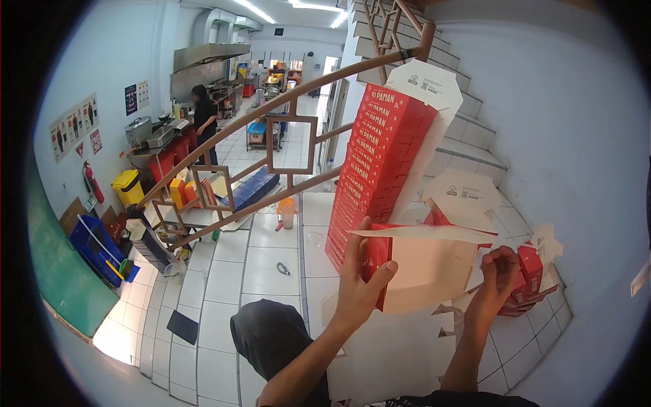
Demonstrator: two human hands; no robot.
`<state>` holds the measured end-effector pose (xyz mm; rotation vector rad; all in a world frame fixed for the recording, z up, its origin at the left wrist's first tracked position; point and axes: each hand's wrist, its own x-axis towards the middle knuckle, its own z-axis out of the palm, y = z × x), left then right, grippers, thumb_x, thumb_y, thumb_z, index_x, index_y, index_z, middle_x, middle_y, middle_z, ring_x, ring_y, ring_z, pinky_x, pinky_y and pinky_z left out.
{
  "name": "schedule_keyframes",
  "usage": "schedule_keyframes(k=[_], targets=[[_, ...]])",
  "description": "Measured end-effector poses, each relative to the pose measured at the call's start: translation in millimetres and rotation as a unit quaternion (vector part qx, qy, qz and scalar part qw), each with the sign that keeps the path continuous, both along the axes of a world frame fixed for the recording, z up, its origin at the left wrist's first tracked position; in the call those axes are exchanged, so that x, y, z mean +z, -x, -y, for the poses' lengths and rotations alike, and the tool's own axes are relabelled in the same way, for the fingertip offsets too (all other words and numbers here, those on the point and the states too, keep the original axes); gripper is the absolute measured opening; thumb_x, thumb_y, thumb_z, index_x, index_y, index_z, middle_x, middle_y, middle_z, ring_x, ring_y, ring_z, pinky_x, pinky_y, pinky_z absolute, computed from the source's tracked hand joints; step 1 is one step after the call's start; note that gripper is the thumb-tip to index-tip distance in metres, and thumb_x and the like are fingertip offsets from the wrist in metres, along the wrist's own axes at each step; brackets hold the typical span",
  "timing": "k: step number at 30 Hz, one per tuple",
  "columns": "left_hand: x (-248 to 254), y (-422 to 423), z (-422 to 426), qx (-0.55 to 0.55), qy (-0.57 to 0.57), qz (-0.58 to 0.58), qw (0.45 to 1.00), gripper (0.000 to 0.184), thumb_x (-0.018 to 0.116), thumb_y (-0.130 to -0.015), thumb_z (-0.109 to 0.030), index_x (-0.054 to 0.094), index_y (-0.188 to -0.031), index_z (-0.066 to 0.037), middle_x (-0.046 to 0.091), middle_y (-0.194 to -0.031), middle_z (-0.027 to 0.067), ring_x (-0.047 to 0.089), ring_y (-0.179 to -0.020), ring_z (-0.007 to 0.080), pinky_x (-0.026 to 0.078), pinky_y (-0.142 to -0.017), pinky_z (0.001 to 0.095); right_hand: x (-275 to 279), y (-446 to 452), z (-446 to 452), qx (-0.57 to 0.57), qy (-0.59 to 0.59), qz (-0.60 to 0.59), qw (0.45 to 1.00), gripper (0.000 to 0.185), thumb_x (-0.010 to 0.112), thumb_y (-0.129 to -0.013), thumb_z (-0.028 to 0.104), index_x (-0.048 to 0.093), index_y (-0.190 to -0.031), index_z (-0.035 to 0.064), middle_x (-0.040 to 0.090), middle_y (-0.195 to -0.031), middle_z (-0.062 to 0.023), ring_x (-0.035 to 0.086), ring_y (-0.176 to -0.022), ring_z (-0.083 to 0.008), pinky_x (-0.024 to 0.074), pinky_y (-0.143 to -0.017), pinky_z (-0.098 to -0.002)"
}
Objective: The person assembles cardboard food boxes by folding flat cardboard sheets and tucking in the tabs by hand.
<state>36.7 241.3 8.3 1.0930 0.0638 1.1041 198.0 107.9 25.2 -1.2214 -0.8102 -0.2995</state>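
A partly folded food box [427,268], red outside and cream inside, is held in front of me. My left hand [366,278] grips its red left side, thumb in front and fingers behind. At the box's right edge, my right hand [496,277] has its fingers curled together; whether they pinch a flap cannot be made out. Just behind rises a tall leaning stack of nested red boxes [373,156] with white lettering. Pale cardboard sheets [386,359] lie below my hands. More red boxes [531,275] sit in a heap to the right.
A brown metal railing [291,88] runs across the tiled stairs [264,271]. My knee in dark cloth [271,336] is at lower left. Beyond the railing, a person in dark clothes [205,122] stands at a kitchen counter. A dark flat piece [182,327] lies on a lower step.
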Motion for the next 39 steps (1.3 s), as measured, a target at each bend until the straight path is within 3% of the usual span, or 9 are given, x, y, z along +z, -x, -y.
schedule_keyframes(k=[2, 8, 14, 16, 20, 26, 29, 32, 39], targets=[[0, 1, -3, -0.006, 0.004, 0.006, 1.0, 0.075, 0.06, -0.083, -0.01, 0.018, -0.145, -0.005, 0.046, -0.124, 0.0145, 0.05, -0.113, 0.0204, 0.042, -0.095, 0.0338, -5, -13, 1, -0.081, 0.022, 0.02, 0.996, 0.044, 0.06, -0.087, 0.018, 0.045, -0.124, 0.001, 0.05, -0.123, -0.0093, 0.05, -0.108, -0.0166, 0.0409, -0.09, -0.0324], [-4, 0, -7, -0.054, 0.048, -0.004, 0.997, 0.072, 0.056, -0.084, -0.011, 0.017, -0.145, -0.006, 0.044, -0.127, 0.0157, 0.046, -0.118, 0.0219, 0.039, -0.097, 0.0338, 4, 4, 4, 0.191, 0.046, -0.15, 0.969, 0.048, 0.055, -0.092, 0.028, 0.042, -0.131, 0.005, 0.048, -0.125, -0.009, 0.046, -0.115, -0.018, 0.0358, -0.095, -0.0308], [-11, -1, -17, -0.015, -0.015, -0.1, 0.995, 0.068, 0.056, -0.084, -0.009, 0.023, -0.143, -0.005, 0.042, -0.131, 0.0191, 0.043, -0.122, 0.0229, 0.037, -0.099, 0.0343, 3, -3, 10, 0.117, 0.026, -0.17, 0.978, 0.042, 0.052, -0.094, 0.027, 0.048, -0.127, 0.0016, 0.054, -0.118, -0.0078, 0.05, -0.109, -0.0168, 0.0369, -0.095, -0.0302], [-13, -2, -19, 0.03, -0.111, -0.123, 0.986, 0.068, 0.062, -0.082, -0.014, 0.027, -0.14, -0.004, 0.042, -0.13, 0.0188, 0.044, -0.121, 0.0231, 0.038, -0.099, 0.0342, -1, -6, 15, 0.099, 0.046, -0.139, 0.984, 0.041, 0.051, -0.094, 0.026, 0.048, -0.125, -0.0004, 0.054, -0.117, -0.0093, 0.05, -0.109, -0.0177, 0.0371, -0.094, -0.0306], [-23, -5, -21, 0.065, -0.182, -0.067, 0.979, 0.072, 0.071, -0.077, -0.024, 0.033, -0.133, -0.003, 0.043, -0.128, 0.0177, 0.045, -0.119, 0.0231, 0.038, -0.098, 0.0341, -37, -26, 26, 0.033, 0.01, -0.154, 0.987, 0.039, 0.05, -0.094, 0.024, 0.05, -0.12, -0.0047, 0.054, -0.118, -0.0133, 0.05, -0.11, -0.0212, 0.0373, -0.095, -0.0319], [-24, -6, -20, 0.056, -0.138, -0.094, 0.984, 0.078, 0.072, -0.076, -0.029, 0.029, -0.135, -0.001, 0.047, -0.124, 0.0173, 0.046, -0.119, 0.0237, 0.037, -0.1, 0.0356, -55, -58, 46, 0.03, -0.012, -0.164, 0.986, 0.046, 0.054, -0.091, 0.021, 0.04, -0.129, -0.0007, 0.05, -0.124, -0.0136, 0.051, -0.114, -0.0225, 0.0405, -0.096, -0.0345], [-32, -12, -22, 0.031, -0.115, -0.117, 0.986, 0.071, 0.066, -0.082, -0.027, 0.03, -0.136, 0.0, 0.045, -0.129, 0.0178, 0.044, -0.122, 0.0249, 0.036, -0.101, 0.037, -75, -77, 51, 0.105, -0.085, -0.125, 0.983, 0.049, 0.054, -0.09, 0.023, 0.038, -0.129, -0.0014, 0.049, -0.126, -0.0137, 0.05, -0.115, -0.0227, 0.0401, -0.098, -0.0364], [-34, -12, -19, 0.028, -0.115, -0.132, 0.984, 0.068, 0.064, -0.083, -0.027, 0.03, -0.136, 0.0, 0.045, -0.129, 0.0176, 0.043, -0.122, 0.0247, 0.035, -0.101, 0.0366, -59, -54, 52, 0.066, -0.006, -0.111, 0.992, 0.05, 0.053, -0.091, 0.025, 0.037, -0.13, -0.001, 0.048, -0.127, -0.0138, 0.05, -0.115, -0.0228, 0.0405, -0.098, -0.0366], [-32, 0, -14, 0.047, -0.152, -0.142, 0.977, 0.063, 0.059, -0.086, -0.025, 0.032, -0.136, 0.0, 0.044, -0.131, 0.0169, 0.043, -0.122, 0.0244, 0.034, -0.102, 0.0357, -54, -50, 55, 0.068, -0.022, -0.118, 0.99, 0.049, 0.052, -0.092, 0.026, 0.036, -0.131, -0.0007, 0.048, -0.127, -0.0137, 0.049, -0.117, -0.0228, 0.0405, -0.098, -0.0369]])
